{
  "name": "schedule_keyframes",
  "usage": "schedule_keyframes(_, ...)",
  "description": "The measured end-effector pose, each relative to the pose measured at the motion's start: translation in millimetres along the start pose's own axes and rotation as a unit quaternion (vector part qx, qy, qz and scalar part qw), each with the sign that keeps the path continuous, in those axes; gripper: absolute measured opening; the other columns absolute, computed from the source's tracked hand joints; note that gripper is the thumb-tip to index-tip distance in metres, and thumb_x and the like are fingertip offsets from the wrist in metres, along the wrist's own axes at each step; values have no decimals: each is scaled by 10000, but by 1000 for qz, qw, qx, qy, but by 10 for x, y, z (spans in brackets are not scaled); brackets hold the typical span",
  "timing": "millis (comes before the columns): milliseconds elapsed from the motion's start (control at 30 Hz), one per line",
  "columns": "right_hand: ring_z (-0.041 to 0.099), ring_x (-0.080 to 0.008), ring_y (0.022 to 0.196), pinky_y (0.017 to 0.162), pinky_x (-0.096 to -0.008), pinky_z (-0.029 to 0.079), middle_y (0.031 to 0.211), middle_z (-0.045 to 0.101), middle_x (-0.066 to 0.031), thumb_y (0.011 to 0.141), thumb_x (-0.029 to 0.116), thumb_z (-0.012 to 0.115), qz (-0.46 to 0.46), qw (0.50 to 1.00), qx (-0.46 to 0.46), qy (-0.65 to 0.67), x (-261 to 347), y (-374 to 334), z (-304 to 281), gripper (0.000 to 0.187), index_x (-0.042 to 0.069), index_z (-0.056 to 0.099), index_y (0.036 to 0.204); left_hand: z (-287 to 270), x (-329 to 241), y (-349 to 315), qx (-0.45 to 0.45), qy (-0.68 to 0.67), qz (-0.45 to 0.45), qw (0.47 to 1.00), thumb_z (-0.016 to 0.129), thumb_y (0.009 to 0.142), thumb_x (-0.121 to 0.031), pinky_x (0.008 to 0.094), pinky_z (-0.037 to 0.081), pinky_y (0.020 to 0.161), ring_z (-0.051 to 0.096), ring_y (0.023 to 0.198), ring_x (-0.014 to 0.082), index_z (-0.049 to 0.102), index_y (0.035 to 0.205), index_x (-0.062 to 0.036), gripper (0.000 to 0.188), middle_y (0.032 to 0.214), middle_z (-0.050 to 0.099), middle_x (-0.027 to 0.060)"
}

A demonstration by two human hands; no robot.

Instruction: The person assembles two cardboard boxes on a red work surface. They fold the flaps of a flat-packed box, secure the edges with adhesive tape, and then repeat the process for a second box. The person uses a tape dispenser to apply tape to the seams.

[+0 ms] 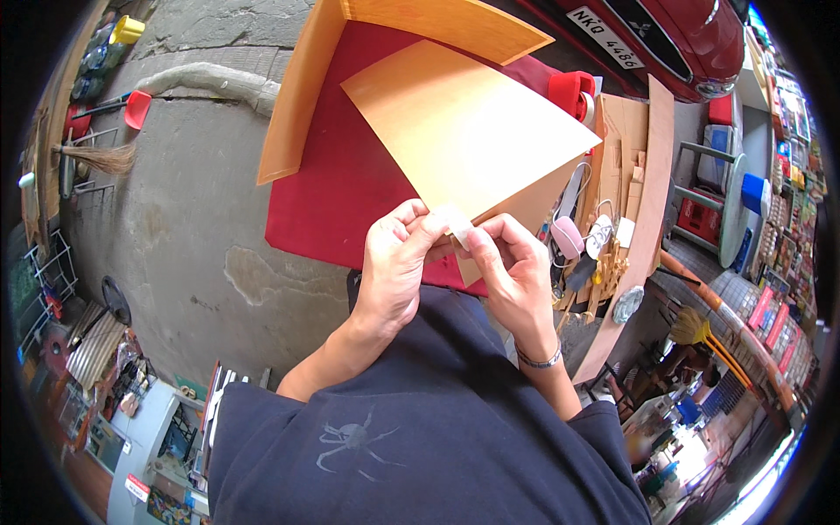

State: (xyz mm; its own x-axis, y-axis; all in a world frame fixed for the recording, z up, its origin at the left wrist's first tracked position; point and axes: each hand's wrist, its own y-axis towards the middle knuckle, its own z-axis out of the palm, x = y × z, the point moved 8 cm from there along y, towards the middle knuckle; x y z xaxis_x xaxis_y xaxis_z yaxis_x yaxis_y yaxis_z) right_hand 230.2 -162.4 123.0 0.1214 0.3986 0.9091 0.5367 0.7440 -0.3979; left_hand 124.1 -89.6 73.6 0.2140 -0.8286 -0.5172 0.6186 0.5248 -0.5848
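My left hand (pixel 394 267) and my right hand (pixel 516 276) meet in front of my chest, both with fingers pinched. Between their fingertips is a small whitish, translucent strip (pixel 459 229) that looks like tape. Just beyond the fingers, a flat yellow-tan sheet (pixel 472 122), like a folder or large envelope, lies tilted on a red tabletop (pixel 350 175). Strong light washes out its right part. Another tan sheet (pixel 534 206) shows partly beneath it. Behind stands a folded orange-yellow board (pixel 306 96) with upright panels.
A red tape dispenser (pixel 569 92) sits at the table's right edge. Beside it, a wooden bench (pixel 643 184) carries a pink rounded object (pixel 567 236), cords and wood scraps. A dark red car (pixel 682 44) is parked at the far right. Concrete floor (pixel 210 192) stretches left.
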Motion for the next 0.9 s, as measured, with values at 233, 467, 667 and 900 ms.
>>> schedule_keyframes(233,622,-107,741,696,-245,493,820,675,-70,971,187,623,28,957,9,-290,205,84,-453,212,-17,642,916,-27,-6,-22,-38,27,13,999,617,962,-170,297,577,806,690,828,127,593,989,-38,137,916,690,58)
schedule_keyframes(467,589,-158,1033,909,-290,464,1151,627,-79,988,178,596,-192,975,-62,-89,144,818,-1342,376,8,518,1314,-72,28,-16,-29,28,10,999,626,957,-156,321,578,834,693,863,145,581,1029,11,187,938,684,83)
schedule_keyframes(667,566,-78,949,853,-218,449,1032,636,-40,985,165,614,-151,985,-66,59,-55,851,-1297,320,-3,542,1248,-80,20,-43,-40,38,16,998,611,969,-168,310,579,806,698,861,143,593,1028,-31,150,951,694,69)
schedule_keyframes(900,539,-56,856,789,-192,433,938,616,-2,975,179,633,-177,979,-92,36,-34,790,-1293,294,2,569,1202,-130,38,-42,-40,54,18,998,608,974,-174,328,585,793,698,874,148,594,1034,-44,144,970,697,68)
